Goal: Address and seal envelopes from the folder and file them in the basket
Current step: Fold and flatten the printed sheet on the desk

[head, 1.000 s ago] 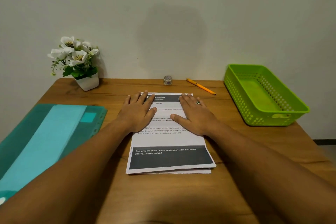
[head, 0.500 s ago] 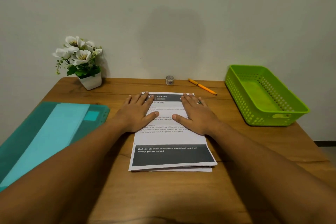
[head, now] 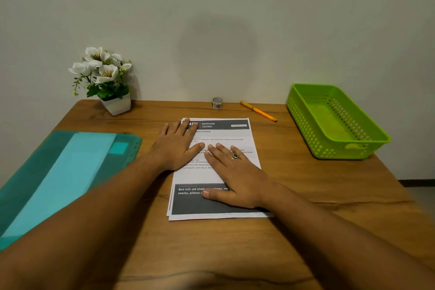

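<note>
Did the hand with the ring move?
Yes. The right hand slid down the paper toward the person; its thumb now lies on the dark band at the bottom.

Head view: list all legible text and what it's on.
"BEDROOM": top dark band of the printed sheet.
"40": same band, rest covered.
"Bed Sheets": title below, start under left hand.
"Bed with old sheet", "nearby, pillows": bottom dark band, rest under right hand.
Body lines: too blurred.

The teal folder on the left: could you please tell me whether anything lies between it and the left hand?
Nothing visible does. The left hand rests flat on the printed sheets at mid-table, and the teal folder lies to its left; only the wood of the table shows between them.
</note>
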Demonstrator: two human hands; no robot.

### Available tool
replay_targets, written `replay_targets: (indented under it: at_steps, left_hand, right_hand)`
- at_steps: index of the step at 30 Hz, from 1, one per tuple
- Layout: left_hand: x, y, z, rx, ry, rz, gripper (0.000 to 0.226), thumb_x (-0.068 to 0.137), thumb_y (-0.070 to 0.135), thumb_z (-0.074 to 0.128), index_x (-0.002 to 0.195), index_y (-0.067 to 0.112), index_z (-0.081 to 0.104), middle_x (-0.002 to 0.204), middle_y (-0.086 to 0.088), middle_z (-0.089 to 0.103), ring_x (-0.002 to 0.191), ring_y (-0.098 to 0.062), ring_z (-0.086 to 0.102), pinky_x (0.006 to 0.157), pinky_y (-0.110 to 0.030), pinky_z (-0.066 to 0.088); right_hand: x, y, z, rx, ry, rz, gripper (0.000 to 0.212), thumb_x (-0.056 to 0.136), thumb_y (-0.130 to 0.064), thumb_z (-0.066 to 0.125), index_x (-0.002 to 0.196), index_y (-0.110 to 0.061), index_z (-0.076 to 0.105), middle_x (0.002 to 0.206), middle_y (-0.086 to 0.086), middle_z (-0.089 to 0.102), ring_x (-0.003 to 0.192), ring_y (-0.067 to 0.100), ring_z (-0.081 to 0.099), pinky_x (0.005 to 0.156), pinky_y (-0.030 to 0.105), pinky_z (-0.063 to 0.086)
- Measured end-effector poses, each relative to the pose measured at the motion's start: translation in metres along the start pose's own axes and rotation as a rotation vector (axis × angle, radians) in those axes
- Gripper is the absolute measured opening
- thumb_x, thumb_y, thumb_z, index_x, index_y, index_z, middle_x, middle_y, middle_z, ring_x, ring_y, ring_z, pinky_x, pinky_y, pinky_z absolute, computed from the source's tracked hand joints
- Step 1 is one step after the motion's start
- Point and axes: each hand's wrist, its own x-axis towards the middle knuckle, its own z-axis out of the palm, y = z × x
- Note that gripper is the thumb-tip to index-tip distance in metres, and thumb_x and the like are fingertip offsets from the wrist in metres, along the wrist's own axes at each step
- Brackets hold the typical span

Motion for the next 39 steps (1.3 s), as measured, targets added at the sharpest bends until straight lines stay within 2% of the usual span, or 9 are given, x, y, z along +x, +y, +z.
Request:
replay_targets:
  at_steps: [5,12,16,19,28,30,34,39]
  left_hand:
    - [-0.017,0.014,0.002,-0.01,0.005,0.013,0.082,0.091,0.07,0.0,0.164,0.032,0.0,0.173,-0.003,-0.002,0.158,-0.027,-0.006,0.126,-0.052,-0.001]
    - [-0.02,0.017,-0.002,0.008,-0.026,0.017,0.084,0.09,0.07,-0.003,0.164,0.03,-0.002,0.173,-0.004,-0.005,0.158,-0.029,-0.006,0.127,-0.054,-0.001]
    - [-0.02,0.016,-0.003,0.001,-0.039,0.022,0.085,0.089,0.071,-0.002,0.164,0.031,-0.003,0.172,-0.003,-0.007,0.158,-0.029,-0.008,0.127,-0.055,-0.001]
    - [-0.02,0.017,-0.003,-0.011,-0.034,0.022,0.085,0.089,0.071,-0.002,0.164,0.031,-0.003,0.172,-0.003,-0.007,0.158,-0.028,-0.008,0.127,-0.055,-0.001]
    - [-0.024,0.02,-0.005,-0.003,-0.033,0.002,0.088,0.087,0.073,-0.006,0.164,0.032,-0.001,0.173,-0.003,-0.005,0.159,-0.027,-0.008,0.127,-0.053,-0.002]
    - [-0.026,0.02,-0.004,-0.016,-0.015,-0.034,0.091,0.085,0.078,-0.008,0.164,0.034,0.0,0.173,-0.005,-0.004,0.158,-0.029,-0.006,0.127,-0.053,-0.001]
    - [-0.03,0.018,-0.002,-0.084,0.052,-0.177,0.095,0.087,0.087,0.011,0.164,0.031,0.006,0.172,-0.012,0.004,0.158,-0.033,-0.001,0.127,-0.056,0.003]
    - [-0.033,0.021,-0.009,-0.105,0.069,-0.153,0.101,0.081,0.088,0.006,0.164,0.029,0.014,0.172,-0.006,0.01,0.158,-0.027,0.004,0.126,-0.056,0.007]
  right_hand:
    - [0.002,0.0,0.0,0.021,-0.004,0.011,0.1,0.094,-0.086,0.027,0.167,-0.026,-0.008,0.175,-0.002,-0.01,0.16,0.014,-0.013,0.13,0.044,-0.007]
    - [0.002,0.003,0.001,0.033,0.014,0.055,0.099,0.095,-0.085,0.028,0.168,-0.024,-0.001,0.175,-0.002,-0.006,0.161,0.014,-0.01,0.13,0.042,-0.005]
    - [0.009,0.032,-0.006,0.031,0.006,0.216,0.101,0.093,-0.087,0.022,0.168,-0.021,0.001,0.175,-0.001,-0.006,0.161,0.017,-0.007,0.131,0.049,0.001]
    - [0.013,0.054,-0.01,0.042,0.01,0.346,0.104,0.092,-0.088,0.02,0.168,-0.02,0.003,0.175,0.0,-0.005,0.161,0.018,-0.005,0.13,0.05,-0.001]
    - [0.017,0.071,-0.003,0.094,0.107,0.537,0.117,0.082,-0.097,0.017,0.168,-0.017,0.005,0.175,0.007,-0.002,0.162,0.026,-0.003,0.13,0.051,0.0]
    - [0.017,0.071,-0.001,0.101,0.124,0.542,0.118,0.081,-0.098,0.019,0.167,-0.018,0.005,0.175,0.008,0.0,0.162,0.028,-0.001,0.13,0.052,0.001]
    - [0.018,0.076,0.0,0.121,0.149,0.51,0.118,0.08,-0.099,0.021,0.167,-0.021,0.009,0.176,0.004,0.005,0.162,0.026,0.003,0.13,0.054,0.003]
    - [0.018,0.079,0.003,0.207,0.216,0.495,0.114,0.081,-0.096,0.034,0.166,-0.021,0.016,0.174,0.001,0.017,0.161,0.023,0.011,0.128,0.052,0.005]
